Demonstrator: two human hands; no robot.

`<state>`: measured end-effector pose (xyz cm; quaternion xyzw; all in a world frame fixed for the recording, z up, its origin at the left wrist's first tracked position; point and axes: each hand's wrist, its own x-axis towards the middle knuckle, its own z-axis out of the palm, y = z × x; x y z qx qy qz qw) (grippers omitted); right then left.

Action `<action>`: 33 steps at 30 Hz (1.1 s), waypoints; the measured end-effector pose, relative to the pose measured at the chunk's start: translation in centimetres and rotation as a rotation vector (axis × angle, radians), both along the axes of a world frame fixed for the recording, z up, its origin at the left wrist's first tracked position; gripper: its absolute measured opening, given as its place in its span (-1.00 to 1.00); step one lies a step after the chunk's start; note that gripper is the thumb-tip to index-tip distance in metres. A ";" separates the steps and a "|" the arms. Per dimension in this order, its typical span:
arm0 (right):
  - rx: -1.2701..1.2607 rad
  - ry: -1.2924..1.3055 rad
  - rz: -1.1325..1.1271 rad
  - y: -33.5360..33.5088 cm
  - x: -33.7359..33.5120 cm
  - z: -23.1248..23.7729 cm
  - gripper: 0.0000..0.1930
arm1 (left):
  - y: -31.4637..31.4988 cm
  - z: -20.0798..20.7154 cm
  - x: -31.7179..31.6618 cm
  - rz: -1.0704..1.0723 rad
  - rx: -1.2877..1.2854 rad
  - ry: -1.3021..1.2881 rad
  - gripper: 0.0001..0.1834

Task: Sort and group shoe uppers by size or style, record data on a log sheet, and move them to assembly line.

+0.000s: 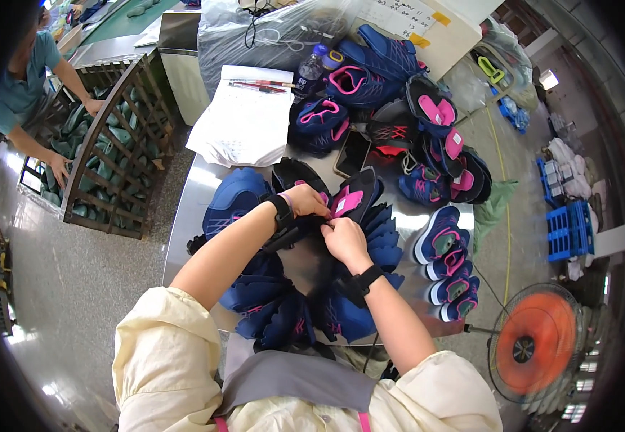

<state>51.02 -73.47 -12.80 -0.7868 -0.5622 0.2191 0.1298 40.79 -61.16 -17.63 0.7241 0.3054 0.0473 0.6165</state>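
Note:
My left hand (pixel 304 201) and my right hand (pixel 346 243) meet over the middle of the metal table, fingers pinched close together. What lies between the fingertips is too small and covered to make out. Just beyond them are a dark shoe upper (pixel 299 174) and a navy shoe upper with a pink tongue (pixel 355 199); the fingertips touch or nearly touch the latter's near end. More navy uppers, a stack (pixel 382 234) to the right, a large one (pixel 234 198) to the left and several nearer me (pixel 265 291), form a ring around my hands.
Finished shoes with white soles (pixel 445 237) line the table's right side. Farther back lie piled uppers (pixel 381 61), a paper stack with pens (pixel 247 119), a bottle (pixel 311 68) and a phone (pixel 352 153). An orange fan (pixel 532 345) stands right. At left, a person handles a slatted crate (pixel 121 137) of green shoe lasts.

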 end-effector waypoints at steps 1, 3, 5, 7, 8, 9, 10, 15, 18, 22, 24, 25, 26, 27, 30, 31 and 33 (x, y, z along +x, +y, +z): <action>-0.020 0.026 -0.003 0.0 0.1 0.0 -0.72 | -0.1 0.1 0.0 0.000 0.000 0.000 -0.79; -0.029 0.008 -0.003 0.4 0.2 -0.2 -0.72 | -0.1 0.5 0.2 0.008 0.047 0.068 -0.78; -0.035 -0.010 -0.005 0.6 0.3 -0.3 -0.72 | -0.2 0.3 0.4 0.014 0.049 0.062 -0.78; -0.026 0.000 -0.027 0.5 0.3 -0.3 -0.73 | -0.1 0.2 0.4 0.025 0.051 0.059 -0.78; -0.023 0.002 -0.027 0.5 0.3 -0.2 -0.73 | 0.0 0.2 0.5 0.024 0.060 0.081 -0.78; -0.019 -0.002 -0.013 0.5 0.5 0.0 -0.73 | 0.0 0.4 0.6 0.020 0.069 0.102 -0.77; -0.015 -0.006 0.000 0.4 0.7 0.2 -0.73 | -0.1 0.5 0.8 0.017 0.072 0.101 -0.77; -0.043 -0.002 0.080 -1.4 1.4 1.3 -0.72 | -0.2 0.9 0.8 -0.011 0.079 0.048 -0.76; 0.178 0.108 -0.008 -3.1 3.5 1.3 -0.74 | -0.7 2.3 1.1 -0.016 0.183 0.163 -0.75; 0.429 0.899 -0.394 -2.5 5.3 0.8 -0.82 | -2.7 3.2 3.3 0.062 0.458 0.065 -0.72; 0.430 0.932 -0.464 -1.6 5.6 1.2 -0.83 | -4.0 3.3 4.9 0.208 0.418 -0.078 -0.74; 0.345 0.752 -0.346 -1.4 6.8 0.3 -0.80 | -4.2 2.9 5.3 0.200 0.590 -0.153 -0.76; 0.283 0.573 -0.244 -1.4 8.1 -0.6 -0.81 | -4.3 2.6 5.7 0.188 0.761 -0.228 -0.79; 0.436 0.422 -0.136 -1.9 9.4 -1.2 -0.83 | -4.8 2.1 6.8 0.275 0.698 -0.274 -0.80; 0.731 0.699 -0.280 -3.3 7.7 1.4 -0.84 | -6.0 3.2 7.4 0.386 0.486 -0.259 -0.82; 0.831 0.782 -0.337 -3.8 7.8 1.0 -0.81 | -6.3 3.6 7.9 0.343 0.461 -0.255 -0.82; 0.719 0.688 -0.285 -3.2 8.3 1.0 -0.81 | -6.5 4.5 8.7 0.336 0.351 -0.249 -0.82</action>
